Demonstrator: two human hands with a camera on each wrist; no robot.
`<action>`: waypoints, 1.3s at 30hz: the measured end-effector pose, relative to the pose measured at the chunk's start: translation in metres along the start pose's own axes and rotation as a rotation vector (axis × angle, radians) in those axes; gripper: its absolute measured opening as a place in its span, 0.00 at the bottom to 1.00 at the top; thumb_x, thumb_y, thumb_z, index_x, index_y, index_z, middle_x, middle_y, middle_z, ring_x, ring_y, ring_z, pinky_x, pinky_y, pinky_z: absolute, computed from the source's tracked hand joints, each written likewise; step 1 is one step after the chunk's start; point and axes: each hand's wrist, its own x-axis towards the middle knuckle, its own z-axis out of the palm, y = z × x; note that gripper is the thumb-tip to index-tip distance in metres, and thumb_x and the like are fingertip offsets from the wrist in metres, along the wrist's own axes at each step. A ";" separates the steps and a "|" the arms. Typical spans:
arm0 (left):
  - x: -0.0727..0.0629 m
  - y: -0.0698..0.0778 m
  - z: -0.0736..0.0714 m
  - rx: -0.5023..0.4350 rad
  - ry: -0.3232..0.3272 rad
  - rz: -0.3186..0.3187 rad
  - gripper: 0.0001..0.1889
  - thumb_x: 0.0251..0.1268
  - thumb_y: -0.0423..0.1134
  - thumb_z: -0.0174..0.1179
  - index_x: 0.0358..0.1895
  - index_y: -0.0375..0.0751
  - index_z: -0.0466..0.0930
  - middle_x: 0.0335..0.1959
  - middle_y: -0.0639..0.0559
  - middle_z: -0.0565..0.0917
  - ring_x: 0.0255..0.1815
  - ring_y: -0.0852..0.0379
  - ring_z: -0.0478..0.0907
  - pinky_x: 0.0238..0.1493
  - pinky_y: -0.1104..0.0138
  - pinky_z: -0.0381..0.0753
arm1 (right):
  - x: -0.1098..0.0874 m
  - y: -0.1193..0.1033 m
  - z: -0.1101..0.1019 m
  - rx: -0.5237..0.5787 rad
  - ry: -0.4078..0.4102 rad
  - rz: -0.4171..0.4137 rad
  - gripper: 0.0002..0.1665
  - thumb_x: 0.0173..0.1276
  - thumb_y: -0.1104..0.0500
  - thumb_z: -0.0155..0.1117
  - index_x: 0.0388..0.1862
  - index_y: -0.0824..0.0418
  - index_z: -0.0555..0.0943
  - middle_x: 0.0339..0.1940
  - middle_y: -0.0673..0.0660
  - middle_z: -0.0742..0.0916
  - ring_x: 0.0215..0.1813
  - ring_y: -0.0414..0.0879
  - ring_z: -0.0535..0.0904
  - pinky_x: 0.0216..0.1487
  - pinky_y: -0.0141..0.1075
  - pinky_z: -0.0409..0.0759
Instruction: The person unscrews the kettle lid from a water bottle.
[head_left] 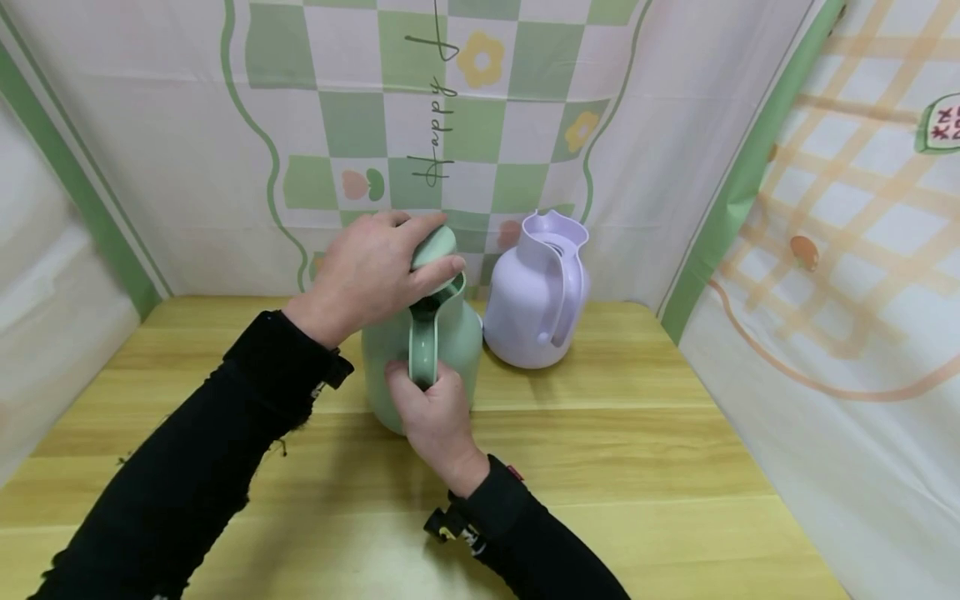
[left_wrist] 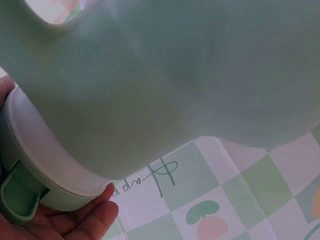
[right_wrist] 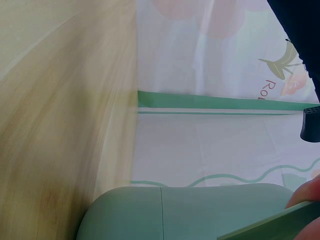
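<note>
A pale green jug [head_left: 382, 396] stands on the wooden table, its handle [head_left: 423, 346] toward me. My right hand [head_left: 441, 421] grips the lower part of that handle. Over the jug's mouth my left hand [head_left: 371, 262] holds the round green lid [head_left: 435, 245], thumb on the near side and fingers over the far side. The lid is tilted, and part of the dark opening shows beneath it. In the left wrist view the lid's white inner part [left_wrist: 42, 142] sits at the rim, with a green tab [left_wrist: 22, 195] on the lid's outside.
Just behind and right of the green jug stands a lilac jug [head_left: 517, 312] with its mouth uncovered and its handle facing me. A checkered cloth backdrop [head_left: 420, 75] hangs at the table's back edge, with more cloth [head_left: 840, 275] along the sides.
</note>
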 end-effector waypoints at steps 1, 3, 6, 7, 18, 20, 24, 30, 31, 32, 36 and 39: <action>0.000 0.000 -0.001 -0.009 0.007 -0.009 0.36 0.74 0.67 0.57 0.75 0.49 0.74 0.65 0.39 0.82 0.60 0.40 0.81 0.47 0.51 0.82 | 0.000 0.000 0.000 -0.003 0.001 0.003 0.30 0.79 0.56 0.57 0.16 0.55 0.56 0.13 0.50 0.57 0.18 0.46 0.48 0.27 0.34 0.56; 0.000 -0.001 -0.002 -0.027 0.016 -0.029 0.36 0.73 0.68 0.56 0.75 0.50 0.74 0.65 0.38 0.82 0.59 0.40 0.81 0.45 0.52 0.81 | 0.000 0.000 0.000 -0.001 0.000 0.008 0.31 0.78 0.56 0.58 0.16 0.55 0.56 0.13 0.50 0.57 0.18 0.46 0.48 0.27 0.34 0.56; 0.001 -0.002 -0.002 -0.052 0.026 -0.047 0.36 0.74 0.67 0.55 0.75 0.49 0.74 0.64 0.39 0.82 0.58 0.42 0.80 0.44 0.52 0.80 | 0.000 -0.001 0.000 -0.001 0.000 0.012 0.31 0.79 0.56 0.58 0.16 0.55 0.56 0.14 0.50 0.57 0.18 0.46 0.48 0.27 0.34 0.56; 0.001 -0.003 -0.003 -0.061 0.024 -0.053 0.36 0.74 0.67 0.54 0.75 0.50 0.74 0.64 0.39 0.82 0.57 0.43 0.80 0.43 0.52 0.79 | 0.000 0.000 0.000 0.000 0.000 0.011 0.31 0.79 0.56 0.58 0.16 0.55 0.56 0.14 0.50 0.57 0.19 0.46 0.48 0.27 0.34 0.56; 0.001 -0.017 -0.007 -0.311 0.027 -0.179 0.34 0.79 0.66 0.48 0.80 0.56 0.67 0.72 0.47 0.78 0.65 0.47 0.78 0.60 0.48 0.77 | -0.001 -0.001 0.000 -0.002 0.014 0.028 0.32 0.78 0.54 0.60 0.15 0.55 0.58 0.13 0.50 0.59 0.18 0.45 0.53 0.28 0.32 0.60; 0.000 -0.019 -0.007 -0.359 0.042 -0.211 0.34 0.78 0.67 0.47 0.80 0.58 0.67 0.73 0.48 0.77 0.68 0.46 0.77 0.63 0.47 0.76 | -0.001 -0.001 0.000 -0.003 0.017 0.033 0.32 0.78 0.53 0.60 0.15 0.55 0.58 0.13 0.51 0.59 0.18 0.44 0.54 0.28 0.32 0.60; -0.004 -0.022 -0.006 -0.494 0.073 -0.275 0.33 0.77 0.68 0.47 0.79 0.62 0.67 0.75 0.51 0.74 0.69 0.48 0.76 0.64 0.48 0.76 | -0.001 -0.001 0.000 -0.005 0.021 0.037 0.32 0.78 0.53 0.59 0.15 0.55 0.57 0.13 0.51 0.59 0.18 0.44 0.54 0.27 0.32 0.60; -0.010 -0.028 -0.004 -0.730 0.124 -0.327 0.33 0.78 0.68 0.47 0.79 0.61 0.68 0.69 0.48 0.77 0.63 0.51 0.75 0.65 0.51 0.75 | -0.001 -0.002 0.001 0.008 0.019 0.043 0.32 0.78 0.53 0.60 0.15 0.55 0.57 0.13 0.50 0.59 0.18 0.44 0.53 0.27 0.32 0.59; -0.011 -0.029 -0.004 -0.755 0.134 -0.329 0.32 0.78 0.68 0.46 0.79 0.60 0.68 0.67 0.48 0.77 0.62 0.52 0.76 0.64 0.51 0.75 | -0.001 -0.002 0.001 0.010 0.018 0.044 0.32 0.78 0.53 0.60 0.15 0.54 0.57 0.13 0.50 0.59 0.18 0.44 0.53 0.27 0.32 0.59; -0.012 -0.030 -0.003 -0.779 0.144 -0.332 0.32 0.79 0.67 0.46 0.79 0.59 0.68 0.65 0.47 0.78 0.60 0.52 0.76 0.63 0.52 0.76 | -0.002 -0.002 0.001 0.012 0.017 0.046 0.32 0.78 0.53 0.60 0.15 0.54 0.57 0.13 0.50 0.59 0.18 0.44 0.53 0.26 0.32 0.59; -0.016 -0.035 0.001 -0.869 0.192 -0.328 0.30 0.82 0.64 0.42 0.76 0.53 0.71 0.55 0.47 0.78 0.50 0.52 0.75 0.54 0.58 0.76 | -0.002 -0.002 0.001 0.010 0.019 0.053 0.32 0.78 0.53 0.60 0.15 0.55 0.57 0.12 0.50 0.59 0.17 0.44 0.54 0.26 0.32 0.60; -0.018 -0.039 0.003 -0.979 0.218 -0.312 0.28 0.84 0.63 0.40 0.67 0.48 0.76 0.48 0.48 0.77 0.45 0.52 0.74 0.48 0.60 0.74 | -0.002 -0.002 0.001 0.009 0.024 0.060 0.31 0.78 0.53 0.60 0.15 0.55 0.58 0.11 0.50 0.61 0.17 0.44 0.56 0.26 0.32 0.61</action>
